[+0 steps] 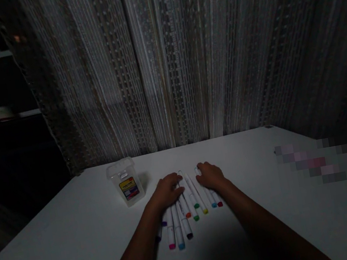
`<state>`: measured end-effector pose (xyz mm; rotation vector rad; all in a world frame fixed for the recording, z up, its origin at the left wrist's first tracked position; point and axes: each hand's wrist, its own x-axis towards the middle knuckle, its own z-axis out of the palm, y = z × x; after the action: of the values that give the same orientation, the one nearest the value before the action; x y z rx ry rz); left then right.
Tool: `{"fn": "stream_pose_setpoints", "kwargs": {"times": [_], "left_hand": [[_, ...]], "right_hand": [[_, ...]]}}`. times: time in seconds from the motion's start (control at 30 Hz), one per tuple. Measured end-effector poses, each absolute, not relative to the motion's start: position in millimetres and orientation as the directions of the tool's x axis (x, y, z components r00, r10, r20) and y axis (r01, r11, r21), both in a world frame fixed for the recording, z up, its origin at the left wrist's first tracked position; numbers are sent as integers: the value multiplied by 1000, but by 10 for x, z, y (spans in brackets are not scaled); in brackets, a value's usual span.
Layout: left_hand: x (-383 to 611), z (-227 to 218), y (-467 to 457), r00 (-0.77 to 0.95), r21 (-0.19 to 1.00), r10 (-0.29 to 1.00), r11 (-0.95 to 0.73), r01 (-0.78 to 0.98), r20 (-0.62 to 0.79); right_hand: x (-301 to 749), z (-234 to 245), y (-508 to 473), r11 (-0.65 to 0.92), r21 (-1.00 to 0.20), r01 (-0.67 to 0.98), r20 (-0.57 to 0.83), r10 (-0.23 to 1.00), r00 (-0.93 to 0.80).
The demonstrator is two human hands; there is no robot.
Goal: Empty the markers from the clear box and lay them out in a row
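Note:
Several white markers (189,191) with coloured ends lie side by side in a loose fan on the white table. Their ends, in pink, blue, orange, green, yellow and red among others, point towards me. My left hand (166,190) rests over the left part of the fan, thumb and fingers apart, and hides the upper parts of some markers. At the right side of the fan, my right hand (210,174) touches the far end of a blue-ended marker (210,197), its thumb and forefinger apart. A narrow gap separates the right-hand markers from the others.
A clear plastic container (126,182) with a yellow and blue label stands left of the markers. A blurred-out pinkish item (315,162) lies at the right of the table (246,149). Behind the table's far edge hangs a patterned curtain (175,58). The light is dim.

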<state>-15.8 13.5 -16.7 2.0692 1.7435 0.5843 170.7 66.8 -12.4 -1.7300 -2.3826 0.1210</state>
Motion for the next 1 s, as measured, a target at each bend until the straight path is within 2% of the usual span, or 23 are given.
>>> {"fn": "stream_pose_setpoints", "kwargs": {"times": [0.1,0.17,0.3,0.43,0.7,0.83,1.0], "left_hand": [[-206,-204,104,154,535,985,-172,827,79],[-226,-213,98,147,537,986,-163,828,73],[-240,-227,113,142,539,988,-155,828,65],[-237,-238,126,137,545,988,-154,824,72],[-235,-268,139,142,576,985,-171,800,95],[-277,-326,187,103,589,987,-157,793,123],[-300,-350,209,76,597,988,-141,790,133]], "right_hand": [[1740,-104,657,290,-156,944,115,955,-274],[1718,-96,632,292,-154,944,179,948,-264],[1561,-109,526,437,-171,883,297,877,-377],[1442,-133,447,522,-110,846,230,841,-490],[1550,-102,513,432,-127,893,173,896,-409],[1458,-96,414,549,-193,814,221,832,-509],[1344,-128,303,614,-146,775,193,786,-587]]}}
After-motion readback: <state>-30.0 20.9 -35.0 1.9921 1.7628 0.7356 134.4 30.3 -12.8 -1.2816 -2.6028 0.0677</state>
